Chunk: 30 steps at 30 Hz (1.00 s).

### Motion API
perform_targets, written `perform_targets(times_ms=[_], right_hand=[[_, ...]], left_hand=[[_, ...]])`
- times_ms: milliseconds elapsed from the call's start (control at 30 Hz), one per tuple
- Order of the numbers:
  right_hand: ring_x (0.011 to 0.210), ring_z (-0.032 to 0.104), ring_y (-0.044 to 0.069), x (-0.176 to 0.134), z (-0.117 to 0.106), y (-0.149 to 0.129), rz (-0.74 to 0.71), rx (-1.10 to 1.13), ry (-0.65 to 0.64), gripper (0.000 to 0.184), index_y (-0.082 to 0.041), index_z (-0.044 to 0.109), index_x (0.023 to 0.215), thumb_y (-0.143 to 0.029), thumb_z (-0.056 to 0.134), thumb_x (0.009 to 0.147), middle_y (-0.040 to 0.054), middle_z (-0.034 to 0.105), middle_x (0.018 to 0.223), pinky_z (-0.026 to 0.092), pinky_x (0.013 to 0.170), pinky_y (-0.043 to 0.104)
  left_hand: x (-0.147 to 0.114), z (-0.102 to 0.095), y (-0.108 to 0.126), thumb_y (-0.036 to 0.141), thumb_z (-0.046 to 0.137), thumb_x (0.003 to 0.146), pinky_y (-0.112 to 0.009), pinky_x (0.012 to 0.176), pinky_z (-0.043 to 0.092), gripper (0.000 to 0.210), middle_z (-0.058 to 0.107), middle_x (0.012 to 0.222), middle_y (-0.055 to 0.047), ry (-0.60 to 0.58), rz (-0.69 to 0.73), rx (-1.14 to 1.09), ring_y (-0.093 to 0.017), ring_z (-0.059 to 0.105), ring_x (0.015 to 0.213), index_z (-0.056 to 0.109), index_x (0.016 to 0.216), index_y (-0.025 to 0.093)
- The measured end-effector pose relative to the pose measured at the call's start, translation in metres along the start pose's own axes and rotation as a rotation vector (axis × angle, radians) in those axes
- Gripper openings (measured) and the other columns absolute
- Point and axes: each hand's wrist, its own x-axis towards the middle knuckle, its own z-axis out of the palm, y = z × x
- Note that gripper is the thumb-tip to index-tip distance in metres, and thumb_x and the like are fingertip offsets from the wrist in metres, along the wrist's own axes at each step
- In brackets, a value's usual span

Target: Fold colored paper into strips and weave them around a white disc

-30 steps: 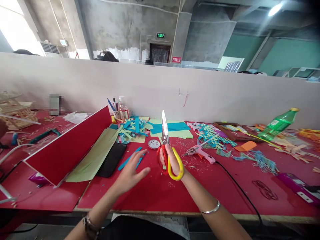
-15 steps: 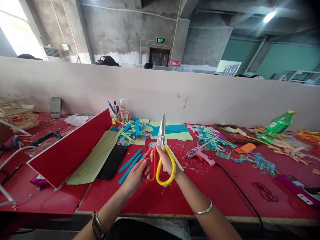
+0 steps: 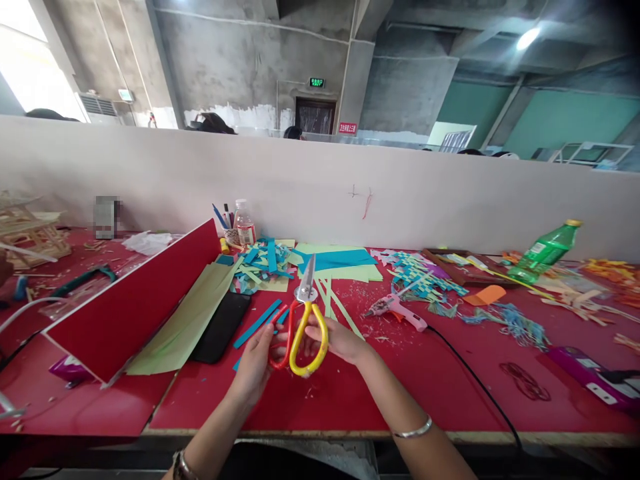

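A pair of scissors [image 3: 309, 283] with one red and one yellow handle is held over the table, blades closed and pointing away from me. My left hand [image 3: 255, 357] grips the red handle loop from the left. On the other side, my right hand [image 3: 337, 339] has its fingers at the yellow handle loop, partly hidden behind it. Just beyond lie pale green paper strips [image 3: 340, 307], and left of the scissors are blue paper strips [image 3: 257, 323].
A pink glue gun [image 3: 400, 311] with a black cord lies at right. Left are a black phone [image 3: 220, 328], pale green sheets [image 3: 185, 320] and a standing red board [image 3: 140, 293]. Paper scraps [image 3: 260, 263] are heaped behind. A green bottle [image 3: 547, 253] leans at far right.
The scissors have come down and left, towards me, with their blades tilting lower. My right hand has moved left with the yellow handle; its fingers are now behind the loop.
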Motion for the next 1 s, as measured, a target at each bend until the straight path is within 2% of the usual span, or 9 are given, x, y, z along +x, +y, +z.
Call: perform_targets(times_ms=[133,233,400,533,633,733,800,933,1000], right_hand=[[0.071,0.058,0.013,-0.013,0.006,-0.003,0.042,0.281,-0.019,0.035,-0.016,0.051,0.093,-0.047,0.042,0.078,0.0041,0.059,0.076,0.046,0.059,0.025],[0.075,0.059,0.015,-0.021,0.019,-0.006,-0.007,0.285,0.05,0.033,-0.018,0.048,0.095,-0.043,0.05,0.075,0.0042,0.059,0.081,0.047,0.057,0.024],[0.08,0.059,0.014,-0.025,0.032,0.0,-0.017,0.229,0.277,0.02,-0.018,0.049,0.087,-0.029,0.057,0.072,0.0023,0.058,0.084,0.048,0.063,0.025],[0.077,0.059,0.013,-0.028,0.034,0.012,0.007,0.378,0.302,0.02,-0.018,0.05,0.088,-0.028,0.057,0.072,0.0027,0.057,0.088,0.048,0.062,0.025],[0.081,0.058,0.014,-0.032,0.037,0.018,0.01,0.352,0.3,0.023,-0.019,0.053,0.091,-0.028,0.058,0.071,0.0027,0.055,0.093,0.048,0.067,0.027],[0.085,0.056,0.014,-0.038,0.039,0.02,-0.017,0.203,0.27,0.027,-0.02,0.051,0.099,-0.031,0.056,0.074,0.0035,0.052,0.097,0.046,0.075,0.03],[0.08,0.056,0.013,-0.042,0.037,0.021,-0.039,0.103,0.255,0.028,-0.02,0.05,0.101,-0.035,0.052,0.077,0.0035,0.053,0.093,0.045,0.075,0.03],[0.07,0.054,0.011,-0.052,0.029,0.03,-0.025,-0.032,0.274,0.026,-0.018,0.052,0.091,-0.04,0.049,0.078,0.0024,0.054,0.082,0.042,0.07,0.027],[0.07,0.053,0.011,-0.056,0.027,0.037,-0.03,-0.081,0.288,0.025,-0.017,0.053,0.087,-0.04,0.05,0.077,0.0019,0.054,0.078,0.041,0.069,0.026]], left_hand=[[-0.002,0.001,0.01,0.047,0.065,0.057,-0.016,0.043,0.04,0.041,0.06,0.065,0.002,0.067,0.155,0.027,-0.006,0.052,0.045,0.053,0.078,0.014],[0.0,0.003,0.011,0.049,0.062,0.059,-0.018,0.045,0.041,0.042,0.062,0.071,0.0,0.051,0.191,0.045,-0.008,0.054,0.05,0.051,0.08,0.015],[-0.001,0.001,0.008,0.042,0.063,0.062,-0.02,0.054,0.045,0.038,0.064,0.077,-0.002,-0.004,0.125,0.058,-0.009,0.057,0.056,0.053,0.087,0.015],[-0.008,-0.006,0.007,0.029,0.065,0.064,-0.022,0.062,0.047,0.034,0.064,0.089,-0.005,-0.126,0.01,0.077,-0.015,0.061,0.076,0.055,0.095,0.017],[-0.015,-0.012,0.006,0.024,0.064,0.064,-0.023,0.06,0.049,0.034,0.064,0.09,-0.004,-0.151,-0.024,0.019,-0.014,0.061,0.074,0.055,0.097,0.019],[-0.018,-0.021,0.009,0.019,0.063,0.062,-0.018,0.052,0.047,0.031,0.065,0.078,-0.001,-0.045,-0.026,-0.013,-0.01,0.059,0.062,0.057,0.092,0.017],[-0.02,-0.032,0.017,0.018,0.062,0.061,-0.015,0.049,0.045,0.028,0.065,0.071,0.0,0.049,0.004,-0.005,-0.008,0.058,0.057,0.059,0.089,0.015],[-0.019,-0.073,0.046,0.013,0.058,0.058,-0.013,0.05,0.045,0.027,0.065,0.065,0.0,0.189,0.12,0.054,-0.009,0.059,0.056,0.058,0.085,0.013],[-0.016,-0.097,0.062,0.009,0.053,0.057,-0.014,0.046,0.044,0.023,0.063,0.059,0.001,0.31,0.165,0.107,-0.008,0.057,0.05,0.058,0.079,0.011]])
